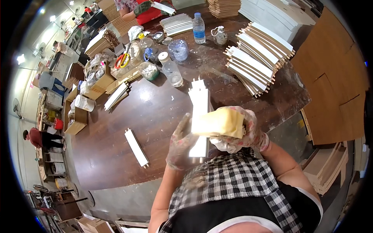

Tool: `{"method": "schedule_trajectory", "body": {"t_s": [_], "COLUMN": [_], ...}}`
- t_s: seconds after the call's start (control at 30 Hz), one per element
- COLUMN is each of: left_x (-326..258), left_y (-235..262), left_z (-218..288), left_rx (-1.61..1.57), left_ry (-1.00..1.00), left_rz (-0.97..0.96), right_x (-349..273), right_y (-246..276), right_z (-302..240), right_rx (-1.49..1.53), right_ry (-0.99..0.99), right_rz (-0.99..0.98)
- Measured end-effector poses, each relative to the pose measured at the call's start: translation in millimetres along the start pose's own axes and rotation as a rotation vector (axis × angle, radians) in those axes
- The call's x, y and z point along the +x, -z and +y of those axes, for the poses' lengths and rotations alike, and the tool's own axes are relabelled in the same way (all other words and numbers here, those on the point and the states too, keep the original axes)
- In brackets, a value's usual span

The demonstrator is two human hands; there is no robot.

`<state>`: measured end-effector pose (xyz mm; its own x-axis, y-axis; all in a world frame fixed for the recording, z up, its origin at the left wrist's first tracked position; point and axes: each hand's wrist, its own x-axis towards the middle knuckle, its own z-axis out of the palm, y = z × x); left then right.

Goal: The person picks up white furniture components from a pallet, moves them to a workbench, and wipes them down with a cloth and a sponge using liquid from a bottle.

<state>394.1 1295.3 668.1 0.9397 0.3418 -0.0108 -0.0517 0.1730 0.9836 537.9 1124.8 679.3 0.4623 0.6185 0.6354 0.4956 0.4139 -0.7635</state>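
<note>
My left hand (pixel 180 144), in a stained glove, grips a long white slat (pixel 200 105) with wooden pegs at its ends, holding it upright over the dark table (pixel 155 116). My right hand (pixel 248 134), in a patterned glove, presses a yellow sanding pad (pixel 219 122) against the slat's side. Another white slat (pixel 136 147) lies flat on the table to the left of my hands.
A tall pile of white pegged slats (pixel 258 58) stands at the right. Behind are a water bottle (pixel 199 28), plastic jars (pixel 171 70), scissors with coloured handles (pixel 122 60) and cardboard boxes (pixel 99 83). Another person (pixel 140 9) works at the far edge.
</note>
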Motion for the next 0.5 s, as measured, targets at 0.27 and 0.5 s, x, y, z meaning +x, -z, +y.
{"method": "schedule_trajectory", "body": {"t_s": [0.27,0.5], "left_x": [-1.4,0.1], "left_y": [-3.8,-10.8], "left_z": [0.8,14.4], "left_rx": [0.017,0.008], "left_ry": [-0.096,0.065], "left_rz": [0.103,0.162], "right_x": [10.9,7.6], "right_y": [5.1,15.8], "right_z": [-12.6,17.9], "right_rx": [-0.107,0.149], "right_ry": [-0.108,-0.327], "right_rz": [-0.07,-0.092]}}
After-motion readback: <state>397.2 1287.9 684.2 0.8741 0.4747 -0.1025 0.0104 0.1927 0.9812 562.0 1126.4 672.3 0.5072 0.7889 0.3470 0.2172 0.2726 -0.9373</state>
